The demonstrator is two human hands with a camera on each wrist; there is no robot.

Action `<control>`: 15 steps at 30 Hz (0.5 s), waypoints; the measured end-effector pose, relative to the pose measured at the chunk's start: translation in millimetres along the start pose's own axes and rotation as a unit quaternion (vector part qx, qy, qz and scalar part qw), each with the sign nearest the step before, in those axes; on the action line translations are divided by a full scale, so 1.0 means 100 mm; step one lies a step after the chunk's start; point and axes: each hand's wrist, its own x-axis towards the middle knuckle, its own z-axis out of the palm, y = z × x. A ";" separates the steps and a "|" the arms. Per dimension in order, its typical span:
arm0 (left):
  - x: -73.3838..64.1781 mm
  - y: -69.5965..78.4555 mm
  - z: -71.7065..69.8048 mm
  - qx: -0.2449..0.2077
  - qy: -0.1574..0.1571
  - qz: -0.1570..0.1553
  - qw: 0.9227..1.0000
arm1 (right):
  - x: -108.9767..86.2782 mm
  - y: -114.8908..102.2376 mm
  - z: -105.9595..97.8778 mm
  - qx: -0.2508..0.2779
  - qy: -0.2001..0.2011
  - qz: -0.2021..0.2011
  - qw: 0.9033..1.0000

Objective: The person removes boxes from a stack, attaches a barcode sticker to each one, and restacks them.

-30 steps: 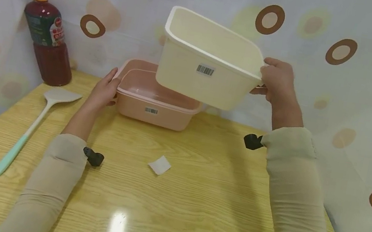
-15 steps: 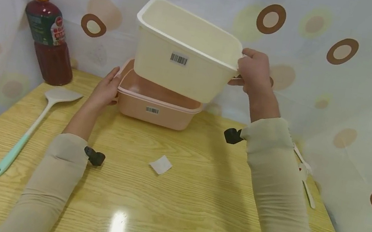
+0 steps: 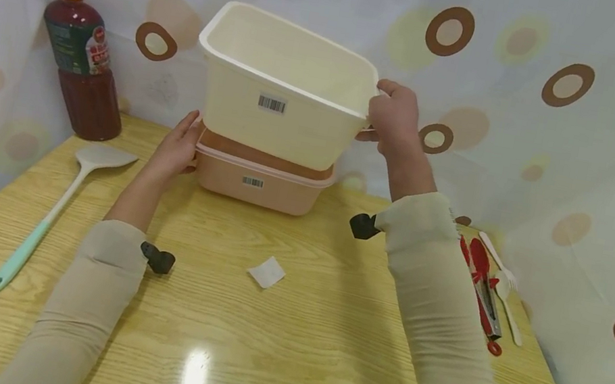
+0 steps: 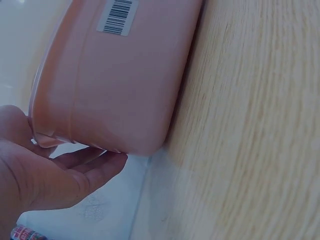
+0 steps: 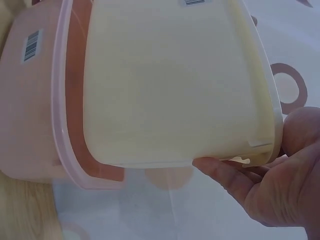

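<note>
A pink plastic bin with a barcode label stands on the table near the back wall. My left hand holds its left end, thumb at the rim and fingers against the end wall, as the left wrist view shows. Over it, a cream plastic bin hangs tilted, its left end higher, its base right at the pink bin's opening. My right hand grips the cream bin's right end by the rim, fingers beneath it. Most of the pink bin's inside is hidden behind the cream bin.
A sauce bottle stands at the back left, with a white and green spatula before it. Red tongs and a white fork lie at the right edge. A white paper square lies mid-table.
My right hand has carried the cream bin left until it sits above the pink bin. Red tongs now show beside my right sleeve. My left hand stays on the pink bin.
</note>
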 end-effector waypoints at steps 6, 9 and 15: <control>0.03 -0.02 0.01 0.007 0.003 0.006 1.000 | 0.03 0.04 0.09 -0.007 0.002 0.009 1.000; 0.04 -0.02 0.01 0.016 0.006 0.008 1.000 | 0.03 0.06 0.12 -0.021 0.003 0.009 1.000; 0.03 -0.01 0.02 0.014 0.012 0.008 1.000 | 0.04 0.14 0.15 -0.037 -0.001 0.012 0.999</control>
